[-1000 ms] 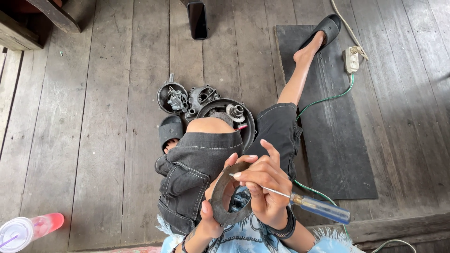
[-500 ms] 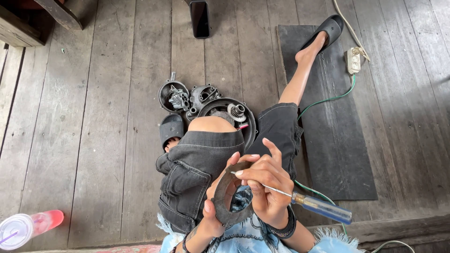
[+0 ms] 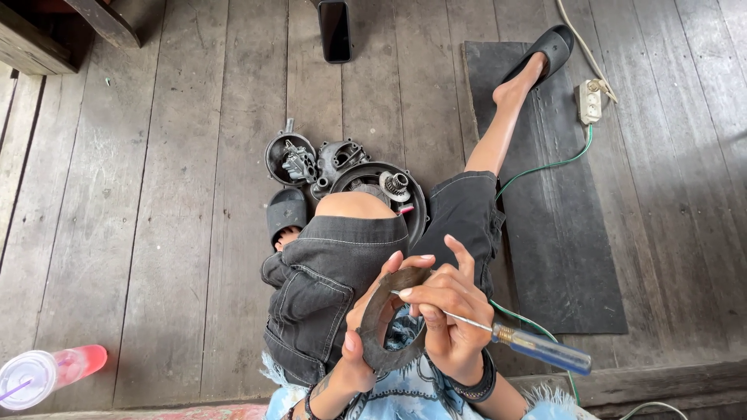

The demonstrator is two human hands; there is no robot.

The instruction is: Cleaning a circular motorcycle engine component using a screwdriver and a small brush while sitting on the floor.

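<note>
We judge the step as scraping the dark ring-shaped disc [image 3: 387, 323], which our left hand [image 3: 359, 350] grips over our lap while our right hand [image 3: 443, 319] clasps the blue-handled screwdriver [image 3: 498, 336], tip on its face, calling next for steady, careful strokes.

One head-worn camera looks steeply down, close over the lap.

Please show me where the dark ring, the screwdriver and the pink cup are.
dark ring [image 3: 372, 323]: head view, on its left band.
screwdriver [image 3: 545, 351]: head view, on the blue handle.
pink cup [image 3: 74, 364]: head view, on its pink body.
</note>
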